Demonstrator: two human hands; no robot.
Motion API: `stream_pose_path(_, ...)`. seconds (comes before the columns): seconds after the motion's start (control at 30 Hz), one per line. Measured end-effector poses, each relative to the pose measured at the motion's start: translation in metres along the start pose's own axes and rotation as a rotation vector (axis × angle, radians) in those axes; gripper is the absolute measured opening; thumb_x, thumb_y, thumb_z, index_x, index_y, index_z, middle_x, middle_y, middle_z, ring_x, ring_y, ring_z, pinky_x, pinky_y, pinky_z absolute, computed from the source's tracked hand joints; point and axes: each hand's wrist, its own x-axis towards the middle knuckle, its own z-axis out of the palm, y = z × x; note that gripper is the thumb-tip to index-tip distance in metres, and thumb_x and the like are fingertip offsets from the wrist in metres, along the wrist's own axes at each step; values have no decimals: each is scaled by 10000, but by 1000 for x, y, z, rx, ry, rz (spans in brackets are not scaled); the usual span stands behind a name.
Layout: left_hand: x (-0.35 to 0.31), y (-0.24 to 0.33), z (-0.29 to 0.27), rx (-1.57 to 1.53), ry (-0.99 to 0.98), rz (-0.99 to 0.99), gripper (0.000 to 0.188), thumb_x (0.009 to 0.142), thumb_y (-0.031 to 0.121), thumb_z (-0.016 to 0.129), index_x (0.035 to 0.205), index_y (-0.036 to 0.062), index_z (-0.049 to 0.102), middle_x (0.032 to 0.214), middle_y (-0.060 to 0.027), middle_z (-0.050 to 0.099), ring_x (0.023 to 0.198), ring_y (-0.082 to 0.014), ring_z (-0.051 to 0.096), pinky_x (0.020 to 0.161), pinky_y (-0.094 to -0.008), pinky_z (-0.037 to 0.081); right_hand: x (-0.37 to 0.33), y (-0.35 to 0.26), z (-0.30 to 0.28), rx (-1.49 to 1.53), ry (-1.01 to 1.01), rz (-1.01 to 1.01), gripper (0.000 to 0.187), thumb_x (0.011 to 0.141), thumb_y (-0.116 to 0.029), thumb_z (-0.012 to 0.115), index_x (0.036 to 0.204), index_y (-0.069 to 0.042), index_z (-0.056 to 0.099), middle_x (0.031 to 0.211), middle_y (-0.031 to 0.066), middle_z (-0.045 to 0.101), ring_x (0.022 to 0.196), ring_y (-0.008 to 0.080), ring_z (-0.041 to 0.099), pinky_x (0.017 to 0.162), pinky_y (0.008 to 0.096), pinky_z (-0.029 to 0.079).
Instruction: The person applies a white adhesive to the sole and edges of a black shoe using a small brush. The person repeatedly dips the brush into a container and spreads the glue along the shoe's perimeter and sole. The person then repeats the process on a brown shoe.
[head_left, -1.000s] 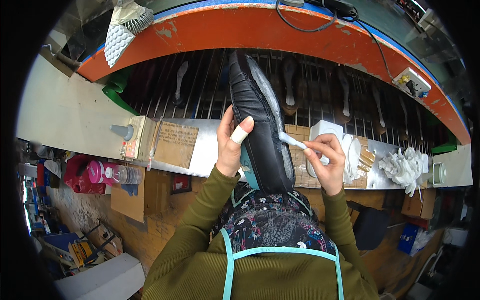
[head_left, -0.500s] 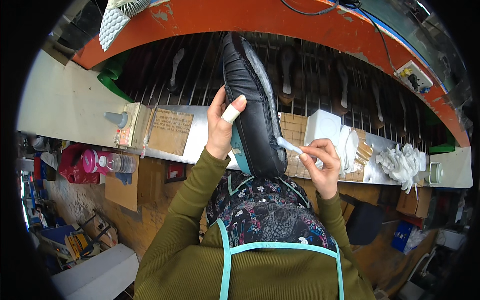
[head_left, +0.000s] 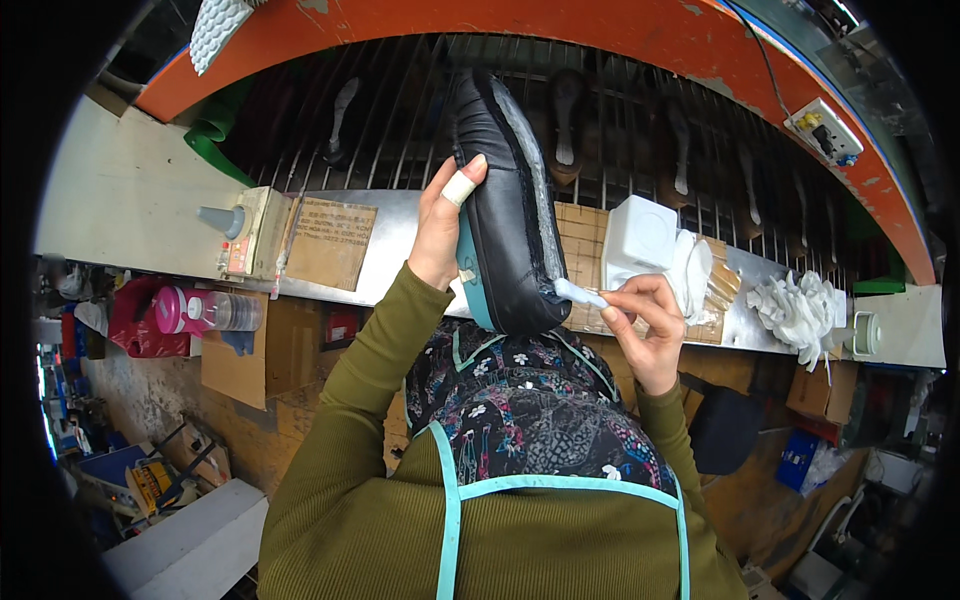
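Note:
A black leather shoe upper (head_left: pixel 500 215) is stretched over a teal shoe last (head_left: pixel 475 285), its toe pointing away from me and its side turned up. My left hand (head_left: pixel 436 235) is closed around its left side, with a pale wrap on the thumb; some fingers are hidden behind the shoe. A whitish strip of coating runs along the folded bottom edge. Between the thumb and fingers of my right hand (head_left: pixel 650 325) is a small brush (head_left: pixel 582 295) covered in pale residue. Its tip touches the edge near the heel.
Beyond the metal ledge (head_left: pixel 395 250), a rack of metal rods (head_left: pixel 400 130) carries several dark shoes, under an orange arch (head_left: pixel 620 25). A white plastic container (head_left: pixel 640 240), pale cloths (head_left: pixel 688 270) and crumpled white material (head_left: pixel 795 310) lie right. A control box (head_left: pixel 262 235) stands left.
The shoe is tilted slightly differently, and its heel end sits a little higher in view. The brush tip stays by the heel edge. The background has shifted slightly upward.

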Motion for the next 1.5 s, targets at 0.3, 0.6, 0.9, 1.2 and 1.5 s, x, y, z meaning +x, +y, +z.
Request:
stream_pose_path(0.3,8,-10,-4,-157,-46,-345,425,893,394,644,1121,36,627,1009,-108,677,856,-165,684,773,-296,578,7,-7,-7,-76,-25,-98,175,778,-28,756,952,-29,743,923,47,569,727,105,555,609,238,451)
stream_pose_path(0.6,7,-20,4,-317,-172,-600,475,928,435,575,1183,36,608,1101,-134,667,926,-213,680,822,-334,577,31,-21,-11,-56,-95,-192,168,776,-23,753,944,-23,740,918,60,571,754,130,586,620,250,477)
stream_pose_path(0.9,-13,-34,2,-390,-520,-729,576,957,433,517,1360,26,451,1213,-126,615,1035,-193,660,883,-315,571,69,-25,-9,48,-283,-316,189,761,-34,764,949,-35,744,917,59,568,790,146,589,658,266,489)
stream_pose_path(1.2,-35,-62,-5,-430,-1119,-818,634,929,359,589,1400,1,362,1280,-232,517,1062,-318,628,906,-396,557,112,-27,4,215,-610,-327,197,753,-76,790,944,-49,756,930,56,577,810,145,583,676,266,489)
stream_pose_path(1.5,-50,-67,-7,-424,-1175,-861,715,909,436,569,1402,-26,335,1267,-277,500,1064,-360,615,900,-434,553,141,-33,19,254,-858,-307,195,752,-98,810,940,-77,763,975,53,568,831,129,567,656,253,481)
